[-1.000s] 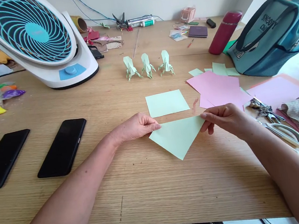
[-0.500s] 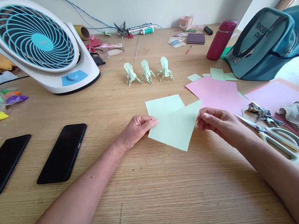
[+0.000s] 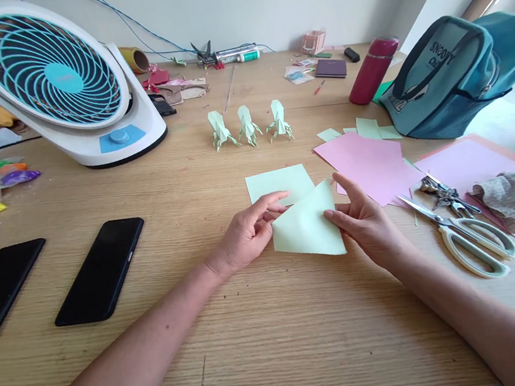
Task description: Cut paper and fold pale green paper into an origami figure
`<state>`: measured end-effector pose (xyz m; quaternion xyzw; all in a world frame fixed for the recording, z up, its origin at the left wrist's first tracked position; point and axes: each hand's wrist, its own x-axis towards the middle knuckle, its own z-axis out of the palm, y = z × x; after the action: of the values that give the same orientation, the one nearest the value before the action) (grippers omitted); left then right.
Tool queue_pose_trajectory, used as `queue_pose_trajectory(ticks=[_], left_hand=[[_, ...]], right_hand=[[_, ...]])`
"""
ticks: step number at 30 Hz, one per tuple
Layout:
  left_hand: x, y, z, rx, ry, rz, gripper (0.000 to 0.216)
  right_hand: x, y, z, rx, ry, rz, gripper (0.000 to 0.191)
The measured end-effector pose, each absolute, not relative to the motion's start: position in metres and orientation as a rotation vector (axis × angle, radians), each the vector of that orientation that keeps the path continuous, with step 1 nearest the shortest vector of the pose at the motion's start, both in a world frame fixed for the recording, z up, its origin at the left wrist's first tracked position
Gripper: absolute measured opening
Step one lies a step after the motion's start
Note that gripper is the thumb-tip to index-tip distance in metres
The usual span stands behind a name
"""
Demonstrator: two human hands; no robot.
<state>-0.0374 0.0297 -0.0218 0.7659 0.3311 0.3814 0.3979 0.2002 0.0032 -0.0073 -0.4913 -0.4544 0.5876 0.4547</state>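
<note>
A square sheet of pale green paper point(image 3: 308, 224) is held tilted above the table. My right hand point(image 3: 365, 220) grips its right side, thumb on the front and most fingers behind, the index finger stretched up past the edge. At the sheet's left corner, my left hand point(image 3: 248, 232) has its fingers apart, index finger extended; whether it touches the sheet I cannot tell. A second pale green sheet point(image 3: 277, 182) lies flat behind, partly covered by the hand and the held sheet. Farther back stand three folded green paper figures point(image 3: 218, 128) in a row.
Scissors point(image 3: 462, 235), keys point(image 3: 445, 193) and a grey cloth point(image 3: 505, 201) lie at right, by pink paper point(image 3: 367, 162). Behind are a red flask point(image 3: 373, 70) and a teal bag point(image 3: 442, 80). Two black phones point(image 3: 99, 271) and a fan point(image 3: 122, 138) occupy the left.
The held sheet has turned and come slightly closer to me. My left hand's fingers have spread from their pinch; my right thumb has moved onto the sheet's front.
</note>
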Motion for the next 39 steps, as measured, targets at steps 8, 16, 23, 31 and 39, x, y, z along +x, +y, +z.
queue_pose_trajectory(ticks=[8,16,23,31,39], left_hand=[[-0.037,0.031,-0.022,2.181,0.627,0.999,0.048],[-0.038,0.023,-0.021,2.016,0.738,1.114,0.026],[-0.037,0.021,-0.016,1.676,0.86,1.176,0.028],[-0.029,0.014,-0.017,1.748,0.754,1.156,0.024],[-0.035,0.019,-0.019,1.74,0.751,1.177,0.021]], right_hand=[[0.205,0.003,-0.01,-1.169,-1.18,1.44,0.054],[0.203,0.001,-0.013,-1.144,-1.156,1.5,0.019],[0.206,0.0,-0.011,-1.024,-1.368,1.436,0.03],[0.203,-0.006,-0.021,-1.039,-1.409,1.37,0.03],[0.203,-0.003,-0.018,-1.021,-1.362,1.311,0.026]])
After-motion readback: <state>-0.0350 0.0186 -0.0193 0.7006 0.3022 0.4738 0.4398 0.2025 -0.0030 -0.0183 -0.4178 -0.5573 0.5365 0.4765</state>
